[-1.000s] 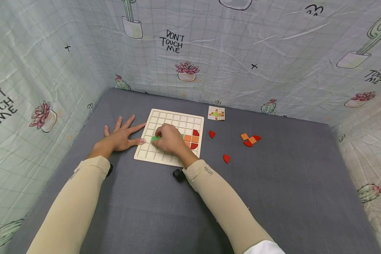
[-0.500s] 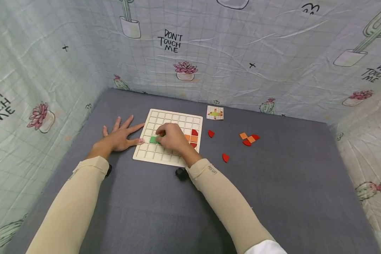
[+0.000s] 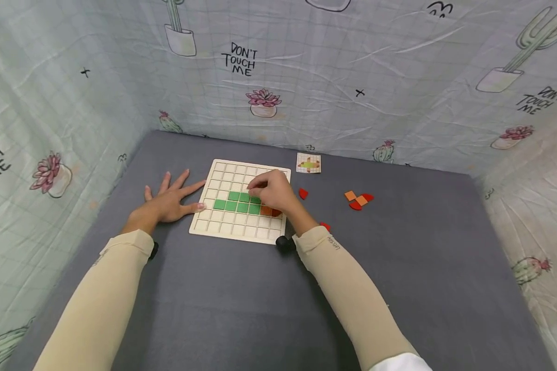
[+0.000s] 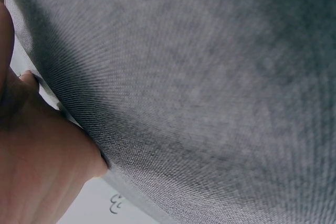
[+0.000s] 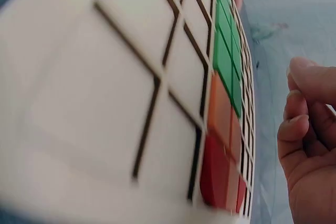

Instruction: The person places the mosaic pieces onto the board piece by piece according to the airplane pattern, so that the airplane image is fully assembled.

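Hovering above the pale grid board (image 3: 234, 229), the right hand (image 3: 274, 190) has its fingers curled in, thumb tip meeting forefinger; tips look bare in the right wrist view, with a gap between them and the board. Left hand (image 3: 169, 204) lies palm down on the grey tablecloth (image 3: 213, 299), fingers spread wide, thumb and forefinger tips at the nearest edge of the board, which sits between that hand and the right wrist. Green square tiles (image 3: 230, 206) fill two adjoining rows: a row of four below and left of the right fingertips, a shorter row right under them, its far end partly covered. Orange square tiles (image 3: 266, 210) continue the green toward the right wrist, then red quarter-round tiles (image 5: 212, 174); from the head these are partly hidden by the right hand. Picture card (image 3: 308, 163) lies beyond the right hand and to its right, printed with a green, orange and red figure on a grid. One loose red piece (image 3: 303, 194) rests just right of the right hand; a second red piece (image 3: 325, 225) shows partly past the right cuff. Farther right of that hand, a loose cluster: two orange squares (image 3: 350, 196) with two red quarter-rounds (image 3: 355, 205). Beige sleeves (image 3: 120, 283) on both arms; black wrist device (image 3: 285, 244) beside the right cuff.
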A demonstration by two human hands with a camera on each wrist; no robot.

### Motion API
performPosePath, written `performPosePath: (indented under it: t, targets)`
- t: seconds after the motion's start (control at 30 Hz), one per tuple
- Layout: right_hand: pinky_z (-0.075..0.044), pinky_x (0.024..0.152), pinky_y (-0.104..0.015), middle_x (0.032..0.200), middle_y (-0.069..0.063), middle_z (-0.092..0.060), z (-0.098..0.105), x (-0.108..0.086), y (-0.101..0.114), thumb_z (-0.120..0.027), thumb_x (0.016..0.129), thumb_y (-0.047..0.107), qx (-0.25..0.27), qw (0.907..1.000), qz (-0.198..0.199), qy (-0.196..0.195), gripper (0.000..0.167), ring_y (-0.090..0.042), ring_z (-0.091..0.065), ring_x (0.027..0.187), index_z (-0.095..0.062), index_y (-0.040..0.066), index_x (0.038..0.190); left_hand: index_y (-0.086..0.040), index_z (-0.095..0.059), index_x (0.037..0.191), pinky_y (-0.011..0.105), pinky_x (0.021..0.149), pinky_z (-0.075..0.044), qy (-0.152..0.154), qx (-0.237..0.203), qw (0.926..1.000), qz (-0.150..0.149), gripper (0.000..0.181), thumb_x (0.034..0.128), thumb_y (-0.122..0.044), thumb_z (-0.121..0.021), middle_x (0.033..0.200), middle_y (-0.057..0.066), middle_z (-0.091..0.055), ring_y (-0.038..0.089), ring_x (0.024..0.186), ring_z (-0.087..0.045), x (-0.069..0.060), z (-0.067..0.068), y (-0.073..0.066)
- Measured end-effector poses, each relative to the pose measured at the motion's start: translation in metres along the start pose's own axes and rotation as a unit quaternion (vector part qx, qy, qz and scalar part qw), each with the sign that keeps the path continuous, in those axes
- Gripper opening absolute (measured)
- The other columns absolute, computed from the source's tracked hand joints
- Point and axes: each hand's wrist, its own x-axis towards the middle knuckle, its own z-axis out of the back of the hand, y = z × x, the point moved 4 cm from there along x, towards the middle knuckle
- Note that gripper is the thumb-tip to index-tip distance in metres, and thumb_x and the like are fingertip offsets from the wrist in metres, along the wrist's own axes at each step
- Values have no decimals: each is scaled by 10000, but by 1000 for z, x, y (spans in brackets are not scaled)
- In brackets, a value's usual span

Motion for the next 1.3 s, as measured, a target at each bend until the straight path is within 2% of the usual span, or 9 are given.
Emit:
performPosePath:
  t: [0.17, 0.37, 0.63, 0.8, 1.03, 1.3]
  targets:
    - [-500, 645, -251, 937, -145, -794, 20, -5, -9, -756, 935, 35, 126, 9998, -117, -78, 93, -181, -640, 748, -825, -8, 980, -395, -157, 1677, 877, 1078, 175, 19, -23, 10000, -36, 849, 980, -741, -496, 1772, 88, 143, 516, 1572, 243, 0, 0, 1]
    - [-510, 648, -271, 954, -188, -787, 42, -10, -22, -747, 936, 19, 191, 9995, -149, -226, 107, -303, -671, 776, -818, -27, 1002, -397, -149, 1678, 880, 1075, 172, 33, -13, 10000, -6, 854, 978, -748, -491, 1771, 88, 152, 517, 1569, 249, 0, 1, 1]
    - [-522, 666, -283, 1031, -205, -771, 81, -22, -40, -757, 932, 15, 95, 9983, -217, -530, 122, -244, -666, 798, -809, -49, 1021, -385, -151, 1680, 879, 1076, 173, 32, 4, 10000, -12, 852, 984, -740, -490, 1769, 96, 153, 525, 1568, 241, -3, 4, -3]
    - [-568, 738, -276, 1068, -226, -774, 106, -31, -50, -770, 920, 8, 3, 9972, -295, -692, 128, -225, -703, 870, -804, -66, 1018, -385, -141, 1681, 881, 1072, 174, 57, 0, 10000, -6, 848, 990, -730, -491, 1767, 99, 162, 526, 1565, 250, -2, 2, -2]
    - [-558, 755, -297, 1061, -218, -785, 141, -47, -69, -769, 938, 49, -377, 9941, -536, -863, 145, -216, -705, 860, -807, -46, 1040, -393, -144, 1679, 880, 1077, 170, 55, -3, 10000, -40, 846, 987, -737, -488, 1769, 96, 157, 522, 1569, 244, 1, -1, -1]
    - [-514, 659, -290, 1094, -197, -778, 169, -65, -94, -761, 952, 73, -404, 9882, -1040, -1050, 171, -379, -658, 859, -802, -40, 1073, -383, -150, 1680, 887, 1073, 160, 19, 7, 10000, -54, 836, 996, -721, -490, 1769, 107, 149, 528, 1570, 236, 1, 0, 1]
